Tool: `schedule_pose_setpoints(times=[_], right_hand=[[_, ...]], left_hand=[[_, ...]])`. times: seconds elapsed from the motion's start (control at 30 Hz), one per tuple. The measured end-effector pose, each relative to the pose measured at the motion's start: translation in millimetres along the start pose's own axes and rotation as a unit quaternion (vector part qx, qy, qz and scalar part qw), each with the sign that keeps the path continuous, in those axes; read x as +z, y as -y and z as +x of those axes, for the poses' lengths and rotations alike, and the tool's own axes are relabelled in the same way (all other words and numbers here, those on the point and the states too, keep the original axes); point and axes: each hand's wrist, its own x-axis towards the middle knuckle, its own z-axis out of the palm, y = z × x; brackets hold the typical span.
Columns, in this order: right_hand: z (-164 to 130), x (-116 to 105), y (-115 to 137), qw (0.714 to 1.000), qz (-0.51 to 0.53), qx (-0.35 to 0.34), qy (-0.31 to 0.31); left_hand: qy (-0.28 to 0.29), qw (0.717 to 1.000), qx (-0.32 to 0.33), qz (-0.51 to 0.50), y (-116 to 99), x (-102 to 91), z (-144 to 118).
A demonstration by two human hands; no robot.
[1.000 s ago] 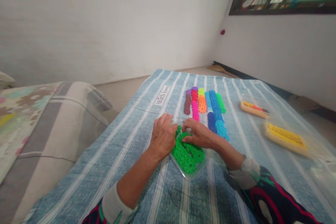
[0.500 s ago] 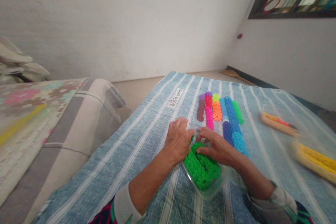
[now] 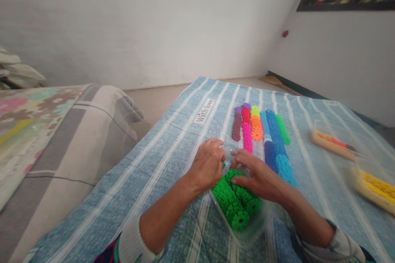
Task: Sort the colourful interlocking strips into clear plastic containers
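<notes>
hands (image 3: 208, 163) (image 3: 257, 174) at green discs (image 3: 228, 201) | coloured rows (image 3: 257, 129) beyond | yellow-filled box (image 3: 358, 181) right

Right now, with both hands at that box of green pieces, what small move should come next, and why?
Perhaps have the right hand nudge the right green row toward the left green row: a dark gap shows between them, and the right thumb is at that row's far end. The left hand, at the left of the box, seems placed to steady it.
</notes>
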Motion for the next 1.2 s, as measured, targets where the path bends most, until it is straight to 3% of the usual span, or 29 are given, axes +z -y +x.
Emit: schedule_pose_setpoints(times=[0.17, 0.33, 0.5, 0.73, 0.87, 1.2], right_hand=[[-0.4, 0.2, -1.0, 1.000, -0.003, 0.002, -0.002], [-0.1, 0.6, -2.8, 1.000, -0.018, -0.002, -0.007], [-0.5, 1.0, -2.9, 1.000, -0.007, 0.000, -0.010], [1.5, -1.6, -1.5, 1.000, -0.001, -0.011, -0.001], [2.6, -2.9, -0.5, 1.000, -0.006, -0.014, 0.001], [3.7, -4.0, -1.4, 0.999, -0.017, -0.028, 0.003]], left_hand=[[-0.012, 0.994, -0.063, -0.089, 2.9, -0.7, 2.8], [-0.002, 0.994, -0.087, -0.066, -1.4, 0.3, 5.7], [0.015, 0.999, -0.048, -0.017, -2.4, 1.0, 5.4], [-0.085, 0.994, 0.070, 0.017, -0.4, -4.3, 0.3], [-0.099, 0.986, 0.127, 0.038, -2.7, -6.9, -1.7], [-0.145, 0.978, 0.150, 0.006, 1.2, -20.0, -2.1]])
